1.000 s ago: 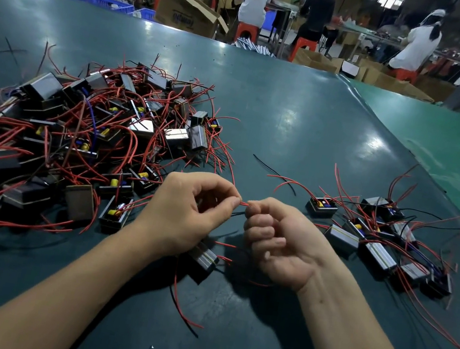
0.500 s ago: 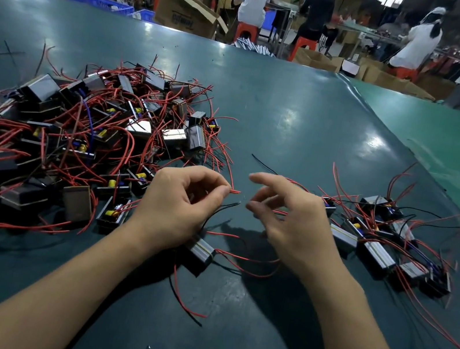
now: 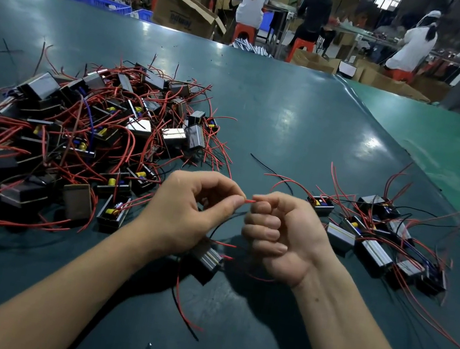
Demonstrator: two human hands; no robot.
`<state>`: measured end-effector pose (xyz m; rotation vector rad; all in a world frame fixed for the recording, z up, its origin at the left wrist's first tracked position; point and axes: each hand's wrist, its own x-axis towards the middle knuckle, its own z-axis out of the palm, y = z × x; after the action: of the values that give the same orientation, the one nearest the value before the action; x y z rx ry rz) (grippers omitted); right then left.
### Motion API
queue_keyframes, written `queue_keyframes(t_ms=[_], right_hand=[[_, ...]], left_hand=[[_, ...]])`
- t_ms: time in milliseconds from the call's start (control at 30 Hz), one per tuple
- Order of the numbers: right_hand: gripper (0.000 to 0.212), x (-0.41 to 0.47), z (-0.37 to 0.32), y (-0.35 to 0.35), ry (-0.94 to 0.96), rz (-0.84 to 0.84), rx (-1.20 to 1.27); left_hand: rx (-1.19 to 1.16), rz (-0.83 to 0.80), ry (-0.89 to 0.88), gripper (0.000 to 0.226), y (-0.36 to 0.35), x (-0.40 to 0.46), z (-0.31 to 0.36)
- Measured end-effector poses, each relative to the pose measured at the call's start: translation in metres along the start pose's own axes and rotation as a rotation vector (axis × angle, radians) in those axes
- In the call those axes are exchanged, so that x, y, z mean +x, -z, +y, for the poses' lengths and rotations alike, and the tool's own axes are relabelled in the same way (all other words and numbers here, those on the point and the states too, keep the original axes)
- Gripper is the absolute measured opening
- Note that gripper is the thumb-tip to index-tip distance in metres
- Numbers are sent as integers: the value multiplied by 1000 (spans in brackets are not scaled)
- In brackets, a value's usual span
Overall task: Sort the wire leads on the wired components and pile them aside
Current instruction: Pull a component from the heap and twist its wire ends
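Observation:
A small black box component (image 3: 206, 261) with red and black leads lies on the dark green table between my wrists. My left hand (image 3: 185, 215) pinches one thin red lead (image 3: 249, 201) between thumb and forefinger. My right hand (image 3: 279, 237) is curled into a fist just right of it, gripping the same lead at its forefinger. A big tangled heap of wired components (image 3: 76, 136) lies to the left. A smaller group of components (image 3: 376, 238) sits to the right, their leads spread out.
A lighter green table (image 3: 445, 155) adjoins on the right. Beyond the far edge stand cardboard boxes (image 3: 186, 11), blue crates and red stools with several seated people. One loose black wire (image 3: 266, 166) lies mid-table.
My right hand, loosely spread half a second ago, has turned palm up and curled into a fist on the red lead. The left hand keeps its pinch and barely moved.

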<state>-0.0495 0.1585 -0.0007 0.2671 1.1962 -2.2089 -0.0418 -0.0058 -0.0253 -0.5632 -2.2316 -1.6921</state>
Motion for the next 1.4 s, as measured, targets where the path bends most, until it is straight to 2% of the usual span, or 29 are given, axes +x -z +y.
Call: queue_keyframes(t_ms=[33,67,133,267,300,367,400,467,533,600,667,733,833,900,933,1000,1067,1100,1167,1267,1400], right_hand=[[21,0,0,-2,-58,-26,149],[18,1,1,-4,-45,-21,182],[18,2,3,-5,132,84,14],[16,-1,3,2,877,502,-721],[14,-2,5,2,1042,534,-928],[22,-2,20,-6,1212,402,-1312],[30,1,30,-12,1211,269,-1502],[40,11,48,-23,1055,33,-1838],[35,18,53,-25,918,0,-2037],[30,14,43,-15,849,139,-2119],[28,5,26,-1,693,420,-2180],[27,-3,9,12,556,702,-2163],[24,-4,2,18,643,965,-1967],[18,-1,6,16,688,1084,-1902],[17,0,7,17,668,1094,-1936],[22,4,5,24,565,974,-2032],[29,9,-1,34,478,815,-2035],[32,10,-4,38,472,797,-1997],[38,11,-9,45,520,899,-1909],[51,11,-17,51,507,1069,-1839],[35,12,-31,52,389,1116,-1861]], left_hand=[[19,6,-5,5,-2,0,-1],[8,27,9,6,-4,0,-2],[-99,93,70,6,-6,1,-3],[-274,239,263,12,0,11,-10],[-292,311,292,12,3,14,-13],[-336,446,296,19,12,19,-16],[-368,489,287,21,16,20,-17],[-397,529,274,24,18,21,-18],[-370,526,263,24,17,20,-18],[-316,513,250,24,16,19,-17],[-190,477,210,22,17,17,-14],[47,404,142,19,19,13,-13],[428,332,-4,18,24,6,-11],[640,386,-61,21,31,5,-8],[726,447,-63,23,36,5,-8],[846,558,-24,23,46,7,-8],[926,559,100,22,56,9,-13],[952,518,182,22,61,9,-17],[1018,373,302,25,69,10,-25],[1094,228,332,30,70,7,-27],[1057,184,349,35,68,6,-25]])
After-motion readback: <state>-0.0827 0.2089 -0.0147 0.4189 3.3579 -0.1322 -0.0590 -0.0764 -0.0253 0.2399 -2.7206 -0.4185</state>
